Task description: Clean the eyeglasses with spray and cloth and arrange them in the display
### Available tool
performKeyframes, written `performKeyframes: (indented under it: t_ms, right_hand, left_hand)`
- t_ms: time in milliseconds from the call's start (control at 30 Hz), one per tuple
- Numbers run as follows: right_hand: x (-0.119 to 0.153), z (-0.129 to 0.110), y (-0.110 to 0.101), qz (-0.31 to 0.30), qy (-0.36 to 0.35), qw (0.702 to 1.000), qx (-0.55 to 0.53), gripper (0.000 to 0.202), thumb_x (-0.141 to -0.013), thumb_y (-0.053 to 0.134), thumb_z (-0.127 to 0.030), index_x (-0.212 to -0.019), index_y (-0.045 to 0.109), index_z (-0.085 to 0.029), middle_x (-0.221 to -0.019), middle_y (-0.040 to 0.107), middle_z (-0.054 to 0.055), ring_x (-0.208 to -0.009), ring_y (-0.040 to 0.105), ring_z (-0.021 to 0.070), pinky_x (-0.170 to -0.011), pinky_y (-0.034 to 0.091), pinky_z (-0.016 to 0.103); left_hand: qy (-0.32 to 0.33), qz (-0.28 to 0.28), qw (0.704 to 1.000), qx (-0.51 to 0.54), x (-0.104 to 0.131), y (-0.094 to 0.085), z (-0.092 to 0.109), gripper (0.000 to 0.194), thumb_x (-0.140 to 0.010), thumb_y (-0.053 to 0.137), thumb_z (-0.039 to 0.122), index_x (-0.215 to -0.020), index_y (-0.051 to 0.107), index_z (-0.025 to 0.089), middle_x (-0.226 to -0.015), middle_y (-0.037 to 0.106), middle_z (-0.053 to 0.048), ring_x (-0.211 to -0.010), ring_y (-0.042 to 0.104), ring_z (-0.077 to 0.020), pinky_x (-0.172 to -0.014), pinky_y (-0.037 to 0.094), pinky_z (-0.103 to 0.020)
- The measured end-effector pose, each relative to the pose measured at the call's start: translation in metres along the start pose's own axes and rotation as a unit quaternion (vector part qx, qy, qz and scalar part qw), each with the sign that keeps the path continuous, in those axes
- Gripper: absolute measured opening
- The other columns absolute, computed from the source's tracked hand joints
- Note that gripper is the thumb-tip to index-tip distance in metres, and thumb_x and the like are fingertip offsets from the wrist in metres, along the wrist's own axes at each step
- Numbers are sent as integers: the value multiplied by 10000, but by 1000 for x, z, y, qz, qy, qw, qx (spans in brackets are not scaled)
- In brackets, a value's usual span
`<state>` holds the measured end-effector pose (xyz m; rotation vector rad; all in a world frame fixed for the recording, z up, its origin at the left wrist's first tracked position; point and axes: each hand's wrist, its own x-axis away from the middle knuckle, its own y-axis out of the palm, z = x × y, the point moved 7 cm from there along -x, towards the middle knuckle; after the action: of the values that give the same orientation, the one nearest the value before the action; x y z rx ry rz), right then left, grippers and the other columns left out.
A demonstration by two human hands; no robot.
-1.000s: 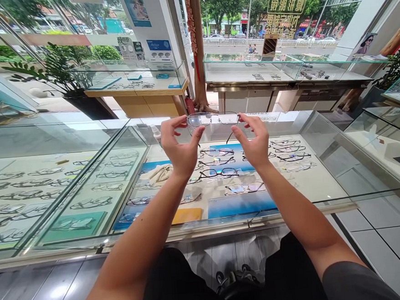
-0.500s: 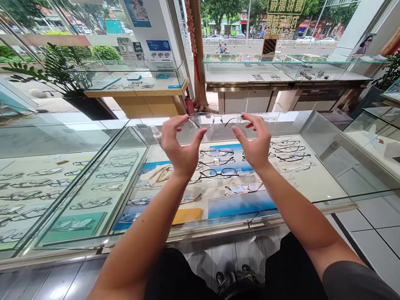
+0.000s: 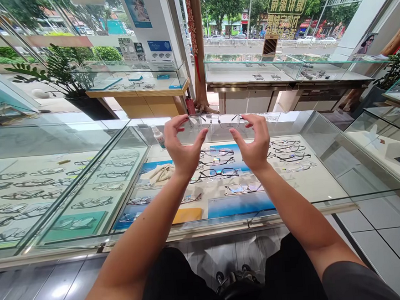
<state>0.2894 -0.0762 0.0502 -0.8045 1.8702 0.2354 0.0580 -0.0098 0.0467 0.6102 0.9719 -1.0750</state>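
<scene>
A pair of thin-rimmed eyeglasses is held up above the glass counter, its clear lenses side by side. My left hand grips the left end of the frame with its fingertips, the thumb apart below. At the right end, my right hand holds the frame the same way. Under the hands, inside the case, lie rows of other eyeglasses. Beyond my left wrist sits a crumpled beige cloth, and a small spray bottle stands just left of my left hand.
The glass display counter spans the width before me, with another section of eyeglasses at left. Farther back are a wooden display case, a tree trunk post and a potted plant by the windows.
The eyeglasses have tilted, so the lenses and folded-back temples show at a different angle. My hands have come slightly closer together, and more of the spray bottle shows.
</scene>
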Motion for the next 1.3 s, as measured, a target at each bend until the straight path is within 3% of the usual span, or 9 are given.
performKeyframes:
  t_ms: [133,467,700,900,1300]
  right_hand:
    - [0,9,6,-36,46,997,-49,362,-1048,711,-476,-1373,682,-320,-1302,755,87,-1048,726,259,-944,621,494]
    - [1,19,14,-72,87,991,-75,409,-1049,714,-473,-1422,689,-306,-1360,780,111,-1112,762,259,-938,647,478]
    - [3,5,7,-13,9,999,-35,378,-1068,682,-439,-1428,660,-326,-1322,747,98,-1244,722,293,-968,655,515]
    - [8,2,8,9,16,999,-39,396,-1066,669,-455,-1447,648,-348,-1342,714,100,-1307,682,327,-1091,616,598]
    - [8,-13,4,13,-35,999,6,322,-1081,664,-424,-1382,663,-307,-1260,734,99,-1244,711,301,-1100,619,537]
  left_hand:
    - [35,38,998,-35,1,-7,10,602,-825,921,571,-1261,641,265,-1230,683,-103,-1190,670,-313,-974,564,-483]
    - [26,37,998,-54,2,-7,9,646,-773,939,617,-1230,632,279,-1195,647,-96,-1176,633,-327,-1021,550,-530]
    - [12,21,999,-23,3,-1,5,612,-845,892,573,-1300,620,268,-1269,661,-104,-1223,660,-302,-977,573,-470]
    - [-20,14,1000,-10,6,5,-4,625,-872,881,569,-1351,617,267,-1327,678,-112,-1262,685,-287,-997,589,-447]
    - [-87,-9,996,30,9,8,-14,586,-863,924,504,-1312,664,232,-1310,740,-110,-1227,726,-259,-1011,598,-421]
